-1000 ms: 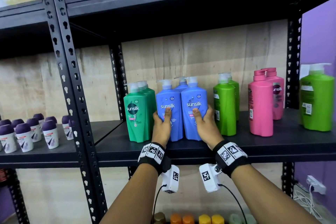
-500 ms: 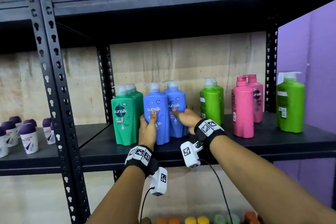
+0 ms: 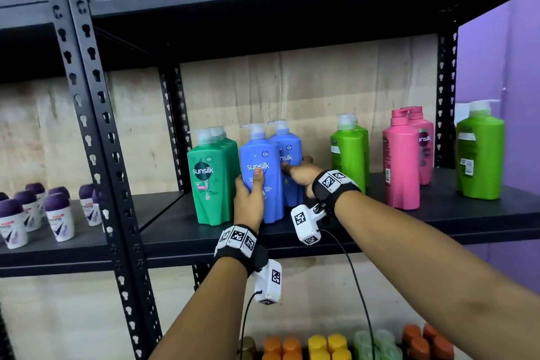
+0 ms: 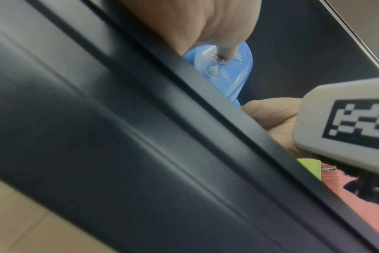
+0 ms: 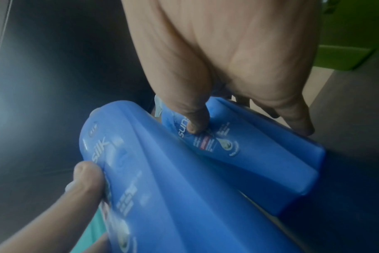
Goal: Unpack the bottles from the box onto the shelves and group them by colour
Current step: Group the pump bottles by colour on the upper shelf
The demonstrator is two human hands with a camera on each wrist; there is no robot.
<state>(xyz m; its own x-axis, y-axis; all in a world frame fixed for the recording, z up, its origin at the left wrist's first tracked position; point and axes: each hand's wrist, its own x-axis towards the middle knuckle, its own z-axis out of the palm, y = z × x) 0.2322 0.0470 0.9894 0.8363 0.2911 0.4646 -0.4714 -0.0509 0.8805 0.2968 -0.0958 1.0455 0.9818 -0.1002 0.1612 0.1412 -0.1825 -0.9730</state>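
Already we have colour groups standing along the shelf. Our left hand holds the front blue bottle near its front edge; our right hand holds the rear blue bottle. Lime bottles stand split.

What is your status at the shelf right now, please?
Left hand grips front blue bottle; right hand grips rear blue bottle. Both upright on shelf, beside dark green bottles. Nothing in the way.
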